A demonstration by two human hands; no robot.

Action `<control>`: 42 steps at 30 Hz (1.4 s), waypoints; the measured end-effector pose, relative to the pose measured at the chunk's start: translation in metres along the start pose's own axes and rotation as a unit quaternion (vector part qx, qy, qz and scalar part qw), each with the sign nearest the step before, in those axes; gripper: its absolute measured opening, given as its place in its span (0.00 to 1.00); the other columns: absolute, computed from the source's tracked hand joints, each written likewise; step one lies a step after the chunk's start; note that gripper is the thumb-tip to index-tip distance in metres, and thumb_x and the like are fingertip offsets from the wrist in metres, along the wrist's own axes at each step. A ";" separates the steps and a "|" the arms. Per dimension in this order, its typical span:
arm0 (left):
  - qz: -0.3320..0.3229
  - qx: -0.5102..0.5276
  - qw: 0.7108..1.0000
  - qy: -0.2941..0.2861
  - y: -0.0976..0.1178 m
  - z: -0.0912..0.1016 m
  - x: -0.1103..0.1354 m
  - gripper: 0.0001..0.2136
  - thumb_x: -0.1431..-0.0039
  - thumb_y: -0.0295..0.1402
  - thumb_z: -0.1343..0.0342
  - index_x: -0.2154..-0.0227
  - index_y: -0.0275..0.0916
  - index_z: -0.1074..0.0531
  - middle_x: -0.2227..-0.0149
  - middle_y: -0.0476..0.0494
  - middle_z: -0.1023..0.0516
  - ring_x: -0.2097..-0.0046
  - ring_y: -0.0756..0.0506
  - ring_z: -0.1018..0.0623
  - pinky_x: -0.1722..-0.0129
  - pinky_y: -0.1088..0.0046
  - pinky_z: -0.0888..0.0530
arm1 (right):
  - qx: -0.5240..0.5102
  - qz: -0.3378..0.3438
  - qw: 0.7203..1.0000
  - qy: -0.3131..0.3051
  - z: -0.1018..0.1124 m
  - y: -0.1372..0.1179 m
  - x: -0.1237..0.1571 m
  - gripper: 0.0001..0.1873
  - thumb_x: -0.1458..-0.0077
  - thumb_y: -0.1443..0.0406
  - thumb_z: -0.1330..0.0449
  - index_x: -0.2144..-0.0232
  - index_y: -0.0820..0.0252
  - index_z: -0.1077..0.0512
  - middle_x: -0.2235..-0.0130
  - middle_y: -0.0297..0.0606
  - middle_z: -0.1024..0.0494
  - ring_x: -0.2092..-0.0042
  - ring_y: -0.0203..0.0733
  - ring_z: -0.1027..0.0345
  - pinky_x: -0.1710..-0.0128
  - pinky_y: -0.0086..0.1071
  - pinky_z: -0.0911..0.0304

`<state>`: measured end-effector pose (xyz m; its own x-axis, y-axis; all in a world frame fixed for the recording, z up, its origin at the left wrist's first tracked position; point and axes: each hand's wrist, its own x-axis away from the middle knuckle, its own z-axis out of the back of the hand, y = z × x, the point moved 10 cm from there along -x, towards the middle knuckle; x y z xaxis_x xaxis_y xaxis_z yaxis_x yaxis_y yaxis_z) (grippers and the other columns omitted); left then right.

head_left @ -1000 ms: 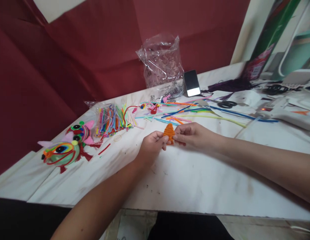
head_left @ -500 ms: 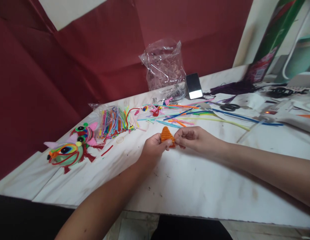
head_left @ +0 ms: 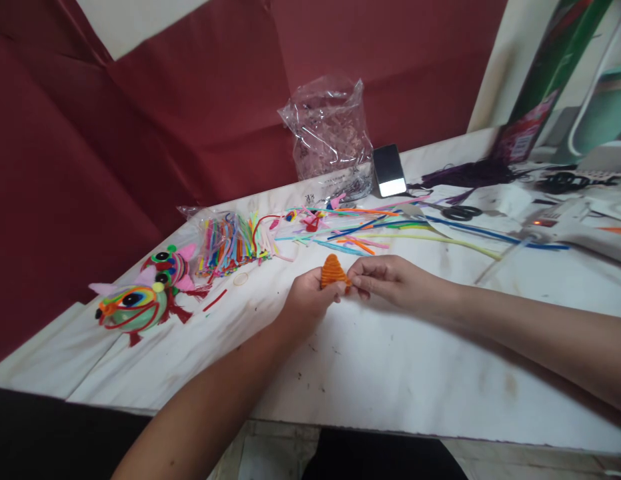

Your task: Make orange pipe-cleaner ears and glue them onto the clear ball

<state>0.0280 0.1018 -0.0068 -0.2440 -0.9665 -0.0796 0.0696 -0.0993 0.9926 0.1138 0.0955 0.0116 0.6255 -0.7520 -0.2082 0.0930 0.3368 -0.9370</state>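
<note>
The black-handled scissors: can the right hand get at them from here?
Probably yes: mostly thin, low-lying stems seem to be between the right hand and the scissors. It's pinching the orange piece, though, so would likely release that first.

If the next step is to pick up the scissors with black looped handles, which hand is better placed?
Probably the right hand: it is nearer the scissors, with only its fingertips at the edge of the fuzzy, ridged orange piece. The left hand, farther away, holds it under the thumb.
</note>
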 end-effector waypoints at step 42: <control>-0.079 -0.028 0.991 0.103 0.021 0.004 0.014 0.05 0.53 0.30 0.45 0.79 0.37 0.35 0.77 0.50 0.31 0.72 0.51 0.32 0.70 0.75 0.34 | 0.348 0.216 0.890 0.200 0.001 -0.052 0.027 0.11 0.43 0.67 0.51 0.68 0.59 0.29 0.67 0.42 0.22 0.66 0.41 0.29 0.66 0.34 0.35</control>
<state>0.0221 0.0873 0.0134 -0.0542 -0.9650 -0.2565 0.1002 -0.2608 0.9602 0.1271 0.0584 0.0552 0.4057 -0.5614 -0.7213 0.4552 0.8084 -0.3732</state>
